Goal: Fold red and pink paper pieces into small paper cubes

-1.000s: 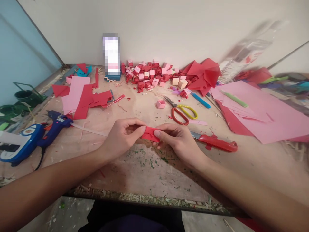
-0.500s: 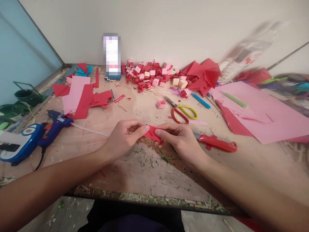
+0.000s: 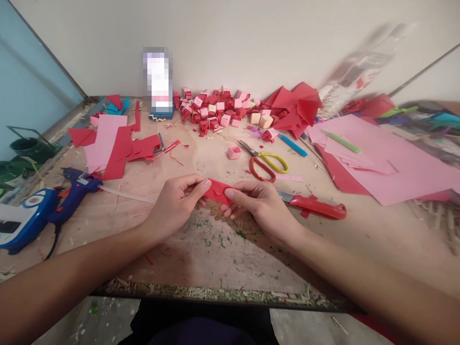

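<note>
A small folded piece of red paper (image 3: pixel 217 190) is stretched between my hands above the middle of the table. My left hand (image 3: pixel 181 199) pinches its left end, thumb on top. At the right end, my right hand (image 3: pixel 255 201) grips it between thumb and fingers. Beyond the hands lie a small pink paper box (image 3: pixel 234 153) and scissors (image 3: pixel 266 160) with one red and one yellow handle. A red-handled utility knife (image 3: pixel 318 207) rests just right of my right hand.
Small pink and red paper boxes (image 3: pixel 215 110) are heaped by the wall. Pink sheets (image 3: pixel 402 163) cover the right side. At left are a blue glue gun (image 3: pixel 77 189), a blue-and-white device (image 3: pixel 30 218) and paper strips (image 3: pixel 117 153). A lit phone (image 3: pixel 158 81) stands behind.
The camera view has turned slightly to the right, so most things appear further left. Both hands still hold the red paper, which now shows a little more of its length.
</note>
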### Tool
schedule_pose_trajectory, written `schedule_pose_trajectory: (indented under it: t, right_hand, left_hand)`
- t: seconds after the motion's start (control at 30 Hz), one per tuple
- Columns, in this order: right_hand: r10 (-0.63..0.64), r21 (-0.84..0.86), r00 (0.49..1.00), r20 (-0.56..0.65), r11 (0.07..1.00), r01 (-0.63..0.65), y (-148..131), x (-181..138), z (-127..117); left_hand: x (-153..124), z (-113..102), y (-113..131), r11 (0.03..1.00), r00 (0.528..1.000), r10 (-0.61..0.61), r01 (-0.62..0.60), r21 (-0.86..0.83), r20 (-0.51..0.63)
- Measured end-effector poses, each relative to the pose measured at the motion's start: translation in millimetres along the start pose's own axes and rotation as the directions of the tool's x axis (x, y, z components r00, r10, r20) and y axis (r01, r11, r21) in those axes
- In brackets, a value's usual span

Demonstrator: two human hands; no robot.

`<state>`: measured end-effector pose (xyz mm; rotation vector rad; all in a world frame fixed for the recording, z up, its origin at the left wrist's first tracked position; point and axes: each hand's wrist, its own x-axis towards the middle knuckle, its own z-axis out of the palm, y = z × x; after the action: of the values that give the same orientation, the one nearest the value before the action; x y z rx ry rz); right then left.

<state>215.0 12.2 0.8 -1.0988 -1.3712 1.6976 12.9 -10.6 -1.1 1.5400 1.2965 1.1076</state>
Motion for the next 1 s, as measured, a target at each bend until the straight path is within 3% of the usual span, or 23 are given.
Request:
schedule_pose_trajectory:
  t: [0.17, 0.6, 0.8, 1.0]
  right_hand:
    - [0.03, 0.088, 0.999, 0.013, 0.996, -0.031, 1, 1, -2]
    - [-0.022, 0.061, 1.0, 0.009, 0.998, 0.021, 4, 1, -1]
    - [-0.067, 0.124, 0.998, 0.005, 0.99, 0.066, 3, 0, 0]
    - [-0.113, -0.038, 0.99, -0.087, 0.993, 0.11, -3, -2, 2]
  left_hand:
    - [0, 1, -4, 1.0, 1.0, -0.012, 0.013, 0.006, -0.003]
    - [1, 0, -7, 1.0, 0.999, -0.026, 0.026, 0.006, -0.021]
    - [4, -1, -12, 0.984, 0.995, -0.098, 0.098, -0.146, 0.003]
    - [6, -1, -12, 0.958, 0.989, -0.134, 0.146, -0.246, 0.064]
